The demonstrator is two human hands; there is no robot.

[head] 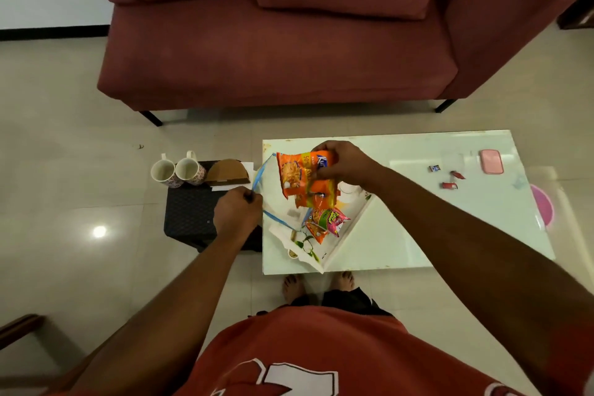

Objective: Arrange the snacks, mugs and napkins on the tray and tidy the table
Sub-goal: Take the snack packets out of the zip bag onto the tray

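Observation:
My right hand grips orange snack packets above the left part of the white table. My left hand pinches the blue-edged rim of a clear plastic bag at the table's left edge. A pink-and-green snack packet lies on a white floral tray that sits at an angle on the table. Two white floral mugs stand on a dark stool to the left, beside a brown napkin holder with white napkins under it.
Small candy wrappers and a pink case lie on the table's right part. A pink round object shows past the right edge. A red sofa stands behind the table. My bare feet are at the near edge.

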